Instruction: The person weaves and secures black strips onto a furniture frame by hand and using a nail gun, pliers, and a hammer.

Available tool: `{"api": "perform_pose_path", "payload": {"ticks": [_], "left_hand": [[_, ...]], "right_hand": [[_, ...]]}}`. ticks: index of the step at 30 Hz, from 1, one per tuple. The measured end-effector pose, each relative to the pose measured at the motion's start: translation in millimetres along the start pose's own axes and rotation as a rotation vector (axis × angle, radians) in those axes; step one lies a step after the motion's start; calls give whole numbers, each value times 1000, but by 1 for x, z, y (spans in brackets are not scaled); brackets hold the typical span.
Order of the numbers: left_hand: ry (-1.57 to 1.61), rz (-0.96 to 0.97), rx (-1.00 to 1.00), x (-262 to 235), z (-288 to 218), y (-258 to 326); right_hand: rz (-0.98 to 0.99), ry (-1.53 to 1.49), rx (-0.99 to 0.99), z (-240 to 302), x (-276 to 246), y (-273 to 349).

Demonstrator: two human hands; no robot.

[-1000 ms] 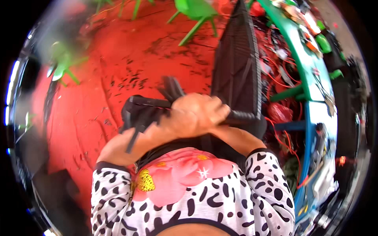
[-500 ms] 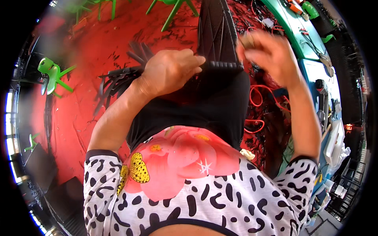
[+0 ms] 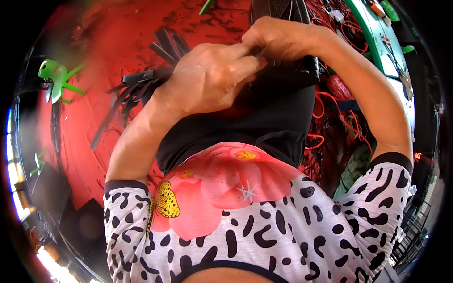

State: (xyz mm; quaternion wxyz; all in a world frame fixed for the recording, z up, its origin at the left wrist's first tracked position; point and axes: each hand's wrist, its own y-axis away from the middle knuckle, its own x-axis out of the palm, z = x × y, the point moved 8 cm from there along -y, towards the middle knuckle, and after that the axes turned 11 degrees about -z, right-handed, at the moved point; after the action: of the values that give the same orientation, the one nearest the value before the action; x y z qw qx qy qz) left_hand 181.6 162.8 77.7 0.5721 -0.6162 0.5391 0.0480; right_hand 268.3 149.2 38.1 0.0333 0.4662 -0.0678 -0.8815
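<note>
My left hand (image 3: 212, 75) is closed over a dark piece across my lap, its fingertips pressed together. Flat black strips (image 3: 127, 89) fan out on its far left side and look gripped in it. Touching its fingertips is my right hand (image 3: 278, 38), bent over from the right with its fingers closed; whatever they pinch is hidden. Beyond and beneath my right hand stands a dark woven panel (image 3: 302, 10) with strands crossing it and a strip-wrapped edge (image 3: 311, 70). My black-clad lap (image 3: 264, 108) lies under the work.
Red floor (image 3: 108, 42) spreads ahead, littered with black scraps. A green stool (image 3: 59, 80) is at the left. On the right lie a red cord (image 3: 349, 120), a red bundle (image 3: 339, 87) and green cloth (image 3: 351, 172). A green-edged table (image 3: 377, 42) stands at the far right.
My right hand has swung left from beside the panel to meet my left hand. My left hand has shifted slightly right, still closed. The view has turned a little.
</note>
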Motion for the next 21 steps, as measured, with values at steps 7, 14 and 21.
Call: {"api": "perform_pose_path", "payload": {"ticks": [7, 14, 21], "left_hand": [[-26, 15, 15, 8, -1, -4], [-62, 15, 46, 11, -6, -8], [-56, 1, 44, 12, -6, -7]], "right_hand": [[-155, 28, -98, -11, -10, 11], [-207, 117, -240, 0, -9, 23], [-90, -245, 155, -22, -14, 19]]}}
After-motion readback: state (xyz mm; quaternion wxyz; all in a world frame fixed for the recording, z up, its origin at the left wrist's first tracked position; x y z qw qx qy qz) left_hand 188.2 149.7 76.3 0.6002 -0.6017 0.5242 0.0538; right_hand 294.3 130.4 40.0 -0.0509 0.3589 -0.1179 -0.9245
